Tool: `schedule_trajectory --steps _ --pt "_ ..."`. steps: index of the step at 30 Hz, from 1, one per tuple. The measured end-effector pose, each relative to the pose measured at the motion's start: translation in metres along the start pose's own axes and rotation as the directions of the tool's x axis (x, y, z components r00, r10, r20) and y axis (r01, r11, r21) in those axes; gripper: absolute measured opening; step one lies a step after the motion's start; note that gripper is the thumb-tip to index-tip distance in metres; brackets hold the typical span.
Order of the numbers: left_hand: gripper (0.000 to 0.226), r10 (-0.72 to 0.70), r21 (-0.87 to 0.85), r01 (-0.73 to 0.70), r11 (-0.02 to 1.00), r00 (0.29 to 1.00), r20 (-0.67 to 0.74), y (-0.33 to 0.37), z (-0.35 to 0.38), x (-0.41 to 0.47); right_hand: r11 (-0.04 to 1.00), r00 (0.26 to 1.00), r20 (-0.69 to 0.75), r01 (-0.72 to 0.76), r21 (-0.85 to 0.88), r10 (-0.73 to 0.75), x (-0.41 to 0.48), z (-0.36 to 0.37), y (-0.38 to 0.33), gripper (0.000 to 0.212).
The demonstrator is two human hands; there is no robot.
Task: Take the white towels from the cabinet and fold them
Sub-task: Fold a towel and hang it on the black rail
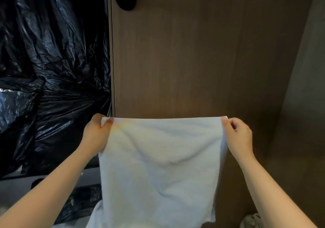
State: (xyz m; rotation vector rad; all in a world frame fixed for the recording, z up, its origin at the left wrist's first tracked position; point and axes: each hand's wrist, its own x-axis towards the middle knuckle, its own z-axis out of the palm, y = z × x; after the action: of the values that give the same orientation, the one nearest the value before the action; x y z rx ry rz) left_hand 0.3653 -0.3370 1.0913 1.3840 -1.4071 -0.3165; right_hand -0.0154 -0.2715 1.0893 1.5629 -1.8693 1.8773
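Just behind towel (158,166): door (193,51), black plastic (52,51)

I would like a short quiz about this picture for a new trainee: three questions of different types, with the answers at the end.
1. True or false: the white towel lies folded on a table.
2. What is beside the brown wooden panel, on its left side? A) black plastic sheeting B) a mirror C) a window
3. Fill the gap: the left hand and the right hand each pinch a top ____ of the towel.
Key: 1 false, it hangs spread out between the hands; 2 A; 3 corner.
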Motion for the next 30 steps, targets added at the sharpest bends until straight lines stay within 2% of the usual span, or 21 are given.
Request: schedule_trajectory --steps 8,10,13,15,19,24,26,28,30 --pt "0.012 -0.067 -0.151 0.059 0.987 0.997 -0.047 0.014 0.006 -0.009 0.997 0.992 -0.11 -0.047 0.063 0.053 -0.012 0.003 0.006 0.035" --pt "0.013 -0.056 -0.104 0.048 0.993 0.996 -0.068 0.017 0.006 -0.01 0.998 0.989 -0.137 -0.052 0.044 0.058 -0.01 0.004 0.006 0.034" --pt "0.018 0.041 0.135 -0.034 0.99 0.998 -0.047 0.015 0.01 -0.018 0.994 0.993 -0.088 -0.081 -0.075 0.075 -0.012 0.01 0.008 0.029" --pt "0.022 0.045 0.186 -0.038 0.982 0.998 -0.035 0.013 0.015 -0.024 0.989 0.992 -0.074 -0.107 -0.103 0.1 -0.017 0.014 0.011 0.028" --pt "0.02 -0.114 -0.097 0.117 0.988 0.993 0.036 0.025 0.02 -0.03 0.994 0.987 -0.126 -0.096 0.047 0.101 -0.027 0.012 0.004 0.032" --pt "0.01 -0.031 -0.301 0.062 0.952 0.994 0.109 0.048 0.022 -0.066 0.965 0.989 -0.043 -0.13 0.228 0.143 -0.051 0.009 -0.024 0.03" --pt "0.009 -0.043 -0.376 0.095 0.922 0.988 0.145 0.053 0.024 -0.082 0.94 0.989 0.017 -0.147 0.308 0.149 -0.069 0.011 -0.035 0.03" --pt "0.013 -0.054 -0.383 0.107 0.917 0.987 0.148 0.055 0.027 -0.098 0.919 0.988 0.073 -0.156 0.363 0.139 -0.087 0.015 -0.045 0.03" --pt "0.015 0.047 -0.266 -0.017 0.964 0.993 0.108 0.053 0.03 -0.114 0.908 0.984 0.119 -0.167 0.385 0.13 -0.104 0.019 -0.052 0.028"
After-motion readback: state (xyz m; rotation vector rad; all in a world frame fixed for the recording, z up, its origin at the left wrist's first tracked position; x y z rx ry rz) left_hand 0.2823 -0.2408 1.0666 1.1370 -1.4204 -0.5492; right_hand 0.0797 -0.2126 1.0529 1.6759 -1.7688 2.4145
